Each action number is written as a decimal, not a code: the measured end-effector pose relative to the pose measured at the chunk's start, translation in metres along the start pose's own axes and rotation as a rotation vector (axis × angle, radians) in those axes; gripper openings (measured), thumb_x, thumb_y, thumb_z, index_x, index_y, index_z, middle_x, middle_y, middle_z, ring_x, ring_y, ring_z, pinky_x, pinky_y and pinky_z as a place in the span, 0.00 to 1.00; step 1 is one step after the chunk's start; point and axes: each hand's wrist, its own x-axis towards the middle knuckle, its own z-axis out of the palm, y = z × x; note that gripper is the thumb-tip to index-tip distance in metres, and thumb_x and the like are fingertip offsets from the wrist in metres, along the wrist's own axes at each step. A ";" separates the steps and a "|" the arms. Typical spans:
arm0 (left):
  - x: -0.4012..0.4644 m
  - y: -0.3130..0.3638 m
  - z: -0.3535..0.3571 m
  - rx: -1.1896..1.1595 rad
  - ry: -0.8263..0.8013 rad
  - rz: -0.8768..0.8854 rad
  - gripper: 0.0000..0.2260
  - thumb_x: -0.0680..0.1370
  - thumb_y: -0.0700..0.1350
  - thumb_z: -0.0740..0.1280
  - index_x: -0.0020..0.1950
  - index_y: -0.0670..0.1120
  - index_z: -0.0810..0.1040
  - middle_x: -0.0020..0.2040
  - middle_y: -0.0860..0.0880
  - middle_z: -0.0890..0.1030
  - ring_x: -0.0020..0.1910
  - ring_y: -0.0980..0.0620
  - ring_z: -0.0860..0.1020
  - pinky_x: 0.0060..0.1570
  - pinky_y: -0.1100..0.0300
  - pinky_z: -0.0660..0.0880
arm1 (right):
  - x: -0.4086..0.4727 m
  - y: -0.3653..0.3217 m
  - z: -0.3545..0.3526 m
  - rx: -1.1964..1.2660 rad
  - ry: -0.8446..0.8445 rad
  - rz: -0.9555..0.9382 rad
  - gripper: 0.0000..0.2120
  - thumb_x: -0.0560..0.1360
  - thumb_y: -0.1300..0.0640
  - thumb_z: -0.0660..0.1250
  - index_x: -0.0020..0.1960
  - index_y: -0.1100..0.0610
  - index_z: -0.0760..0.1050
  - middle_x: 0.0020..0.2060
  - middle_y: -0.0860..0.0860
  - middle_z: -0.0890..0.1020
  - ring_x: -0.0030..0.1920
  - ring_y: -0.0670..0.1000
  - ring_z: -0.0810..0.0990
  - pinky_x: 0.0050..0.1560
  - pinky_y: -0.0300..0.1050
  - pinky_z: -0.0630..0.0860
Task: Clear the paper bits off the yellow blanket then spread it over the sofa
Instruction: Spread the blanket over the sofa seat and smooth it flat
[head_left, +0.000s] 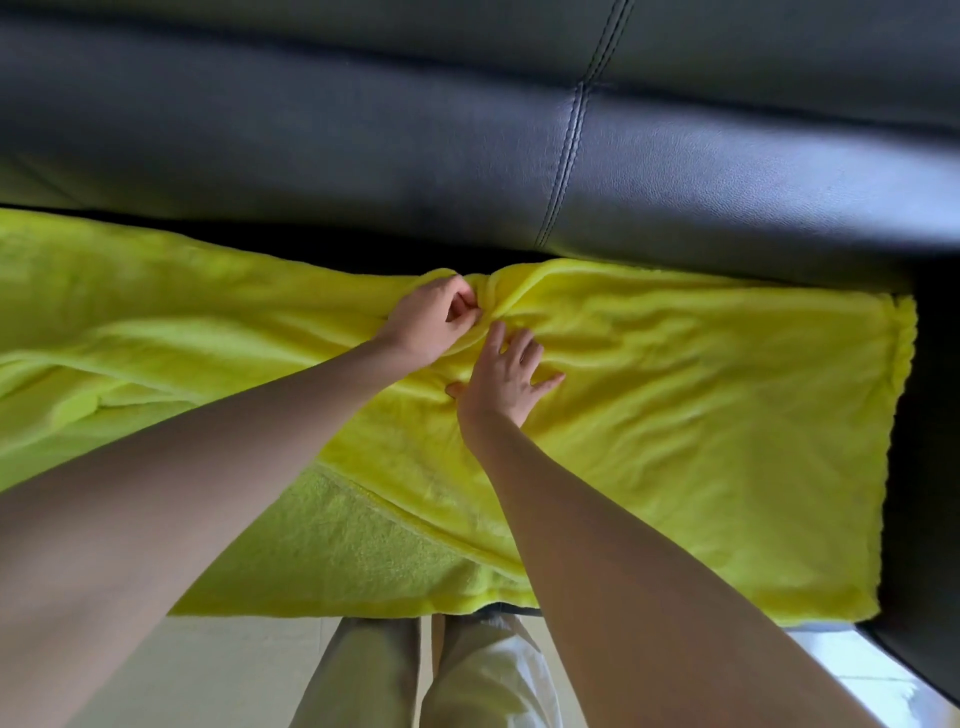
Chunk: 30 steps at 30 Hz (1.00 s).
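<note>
From the head camera, the yellow blanket (675, 415) lies across the seat of a black leather sofa (363, 130), its far edge just below the backrest and its right edge stopping short of the sofa's right end, where a strip of dark seat shows. The near part of the blanket hangs over the front of the seat, with one layer folded over another toward the lower left. Near the far edge, about the middle of the blanket, the left hand (431, 322) has its fingers curled together, pinching a bunched ridge of the fabric. Just beside it and nearer the camera, the right hand (501, 376) rests on the blanket with its fingers spread apart and fairly straight, palm down. Creases radiate across the blanket from the pinched spot. Below the blanket's hanging edge, the person's light trousers (467, 675) stand on a pale floor (234, 670).
</note>
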 end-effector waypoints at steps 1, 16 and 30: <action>0.001 0.001 -0.002 0.010 -0.008 0.004 0.11 0.76 0.49 0.69 0.54 0.43 0.76 0.45 0.50 0.80 0.41 0.52 0.77 0.41 0.60 0.70 | 0.000 0.000 -0.001 0.004 -0.007 -0.001 0.42 0.69 0.46 0.73 0.74 0.51 0.51 0.72 0.55 0.55 0.73 0.56 0.53 0.70 0.72 0.49; 0.016 0.028 -0.007 0.210 0.336 -0.204 0.11 0.80 0.55 0.59 0.51 0.50 0.75 0.35 0.50 0.83 0.39 0.47 0.81 0.38 0.54 0.74 | 0.005 0.002 -0.002 0.009 -0.035 -0.011 0.42 0.68 0.46 0.74 0.73 0.50 0.52 0.71 0.55 0.55 0.72 0.56 0.53 0.69 0.73 0.49; -0.019 0.006 0.014 0.279 0.229 0.151 0.16 0.75 0.46 0.62 0.61 0.42 0.72 0.56 0.45 0.78 0.56 0.44 0.77 0.53 0.51 0.72 | 0.007 0.006 0.003 -0.005 -0.027 -0.010 0.43 0.69 0.46 0.73 0.74 0.49 0.50 0.72 0.54 0.55 0.73 0.55 0.53 0.68 0.73 0.50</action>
